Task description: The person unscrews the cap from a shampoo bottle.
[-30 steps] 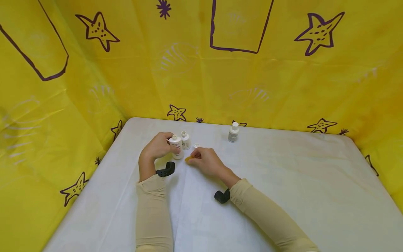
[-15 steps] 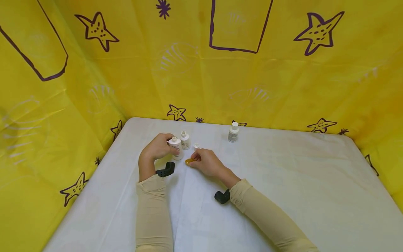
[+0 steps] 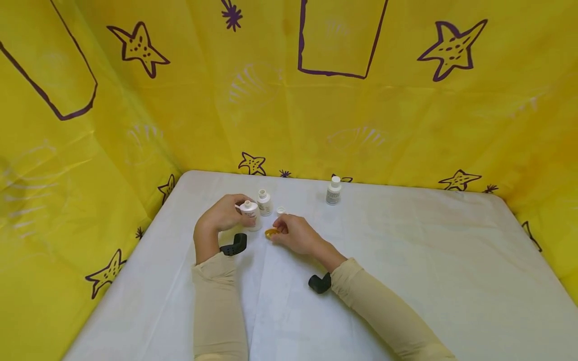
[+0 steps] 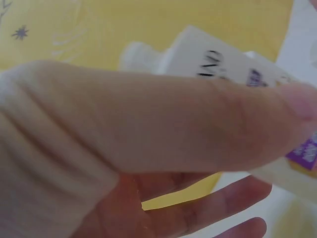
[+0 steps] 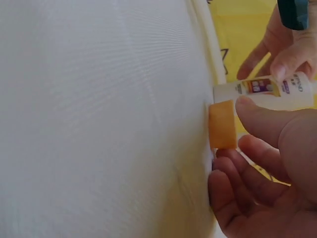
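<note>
My left hand [image 3: 226, 210] grips a white plastic bottle [image 3: 250, 212] between thumb and fingers, its narrow neck uncapped. In the left wrist view, my thumb lies across the bottle [image 4: 185, 54], partly hiding its purple label. My right hand [image 3: 297, 234] is low over the table, thumb and fingers apart, beside an orange cap [image 3: 271, 232]. In the right wrist view, the fingertips are at the edge of the orange cap [image 5: 223, 125], which sits on the cloth; whether they touch is hard to tell. A second uncapped white bottle [image 3: 264, 204] stands just behind the held one.
A small white cap [image 3: 281, 210] lies behind my right hand. Farther right, a capped white bottle [image 3: 333, 192] stands near the back edge. The white-covered table [image 3: 406, 260] meets a yellow cloth wall [image 3: 289, 115] at the back and sides.
The orange cap has gone from tilted in my right fingertips to sitting on the cloth, the fingers looser around it. My left hand and its bottle have shifted slightly left and nearer.
</note>
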`<state>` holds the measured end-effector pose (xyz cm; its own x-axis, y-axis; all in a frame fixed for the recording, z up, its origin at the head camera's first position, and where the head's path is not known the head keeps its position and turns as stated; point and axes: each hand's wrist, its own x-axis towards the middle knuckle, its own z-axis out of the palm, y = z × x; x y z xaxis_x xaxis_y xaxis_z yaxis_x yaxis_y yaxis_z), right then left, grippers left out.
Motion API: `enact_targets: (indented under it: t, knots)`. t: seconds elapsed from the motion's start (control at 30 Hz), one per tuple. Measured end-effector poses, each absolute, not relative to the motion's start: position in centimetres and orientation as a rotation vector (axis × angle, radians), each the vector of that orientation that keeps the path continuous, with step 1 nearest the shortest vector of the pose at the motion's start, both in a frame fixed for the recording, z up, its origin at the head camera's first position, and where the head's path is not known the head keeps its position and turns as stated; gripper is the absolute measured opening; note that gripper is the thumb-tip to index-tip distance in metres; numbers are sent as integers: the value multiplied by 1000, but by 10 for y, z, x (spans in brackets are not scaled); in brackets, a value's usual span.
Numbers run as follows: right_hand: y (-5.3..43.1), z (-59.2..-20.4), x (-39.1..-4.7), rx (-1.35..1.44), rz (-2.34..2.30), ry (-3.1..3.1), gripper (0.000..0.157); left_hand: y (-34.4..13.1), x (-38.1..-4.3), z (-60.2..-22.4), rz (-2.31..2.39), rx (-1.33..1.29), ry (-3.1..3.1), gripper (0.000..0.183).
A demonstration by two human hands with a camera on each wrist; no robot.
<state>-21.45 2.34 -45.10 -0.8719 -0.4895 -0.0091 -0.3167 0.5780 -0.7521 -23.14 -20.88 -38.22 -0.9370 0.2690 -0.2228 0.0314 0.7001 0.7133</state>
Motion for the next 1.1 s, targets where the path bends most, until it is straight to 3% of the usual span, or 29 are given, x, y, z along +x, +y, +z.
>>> enact_targets:
  t: [0.53, 0.8, 1.1]
  knots:
    - [82, -411, -195, -542, -1170, 2752, 47, -188, -201, -331, 1146, 273, 2846, 91]
    - [128, -397, -188, -451, -1179, 2901, 64, -145, -209, -334, 1447, 565, 2963, 85]
    - [166, -383, -195, -439, -1168, 2985, 66, -95, -229, -358, 1576, 619, 2843, 79]
